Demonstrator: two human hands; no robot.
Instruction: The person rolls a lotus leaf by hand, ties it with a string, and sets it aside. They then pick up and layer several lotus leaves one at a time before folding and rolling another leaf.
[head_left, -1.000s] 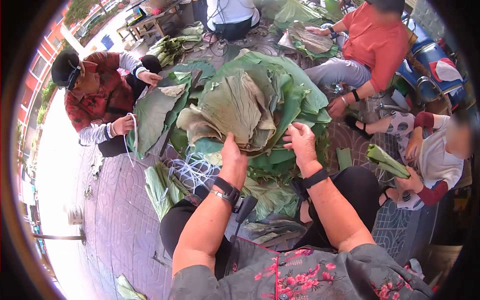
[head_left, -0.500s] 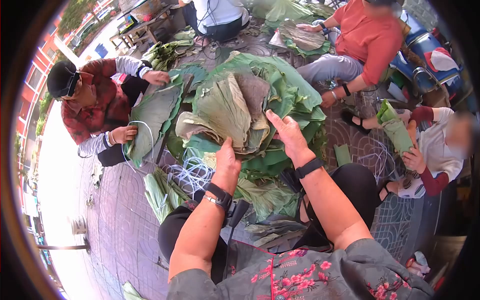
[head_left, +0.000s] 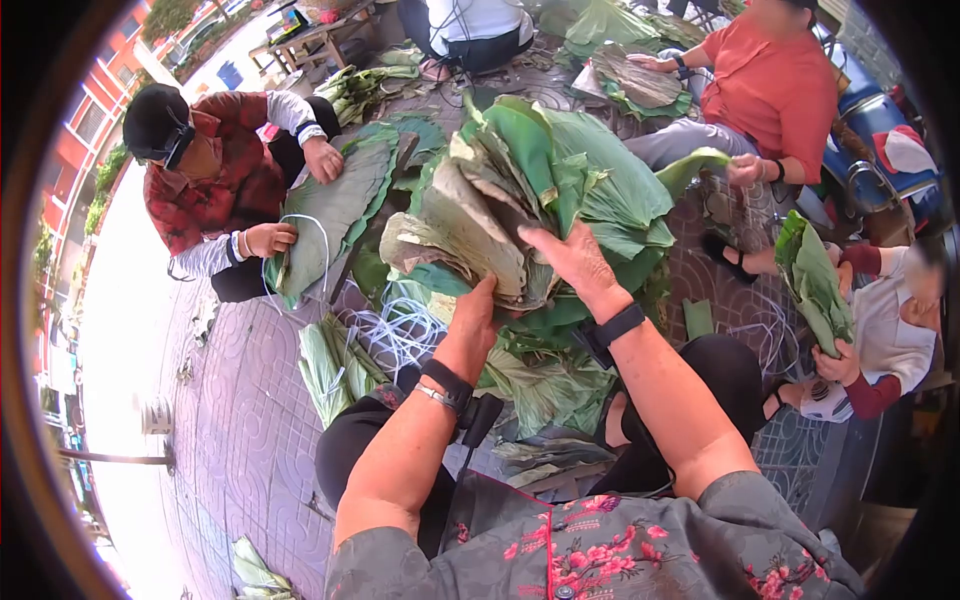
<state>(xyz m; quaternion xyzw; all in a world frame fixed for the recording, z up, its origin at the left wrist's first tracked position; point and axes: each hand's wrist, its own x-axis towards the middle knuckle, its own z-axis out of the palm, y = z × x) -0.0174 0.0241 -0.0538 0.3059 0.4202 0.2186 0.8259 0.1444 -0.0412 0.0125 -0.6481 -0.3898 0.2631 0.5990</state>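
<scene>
Before me is a thick bundle of large lotus leaves [head_left: 455, 225], dull tan-green and partly folded inward. My left hand [head_left: 478, 318] is closed on its near lower edge, thumb on top and fingers hidden beneath. My right hand [head_left: 582, 265] grips the right side, its thumb pressed over the brown folds and its other fingers mostly out of sight. Fresher green lotus leaves [head_left: 615, 175] spread behind and to the right of the bundle. Under my hands lie more pale green leaves [head_left: 545, 385].
At left, a person in a dark cap [head_left: 158, 120] handles leaves looped with white cord. A person in red [head_left: 770, 90] holds a leaf's edge at right; another person [head_left: 890, 340] holds a green leaf bundle. Tangled white strips [head_left: 400, 330] and a tied leaf bundle [head_left: 335, 370] lie near my left knee.
The leaves between my hands have folded further inward, and my right hand has moved slightly down over them. The person in red now holds up a leaf edge. The whole view has shifted slightly.
</scene>
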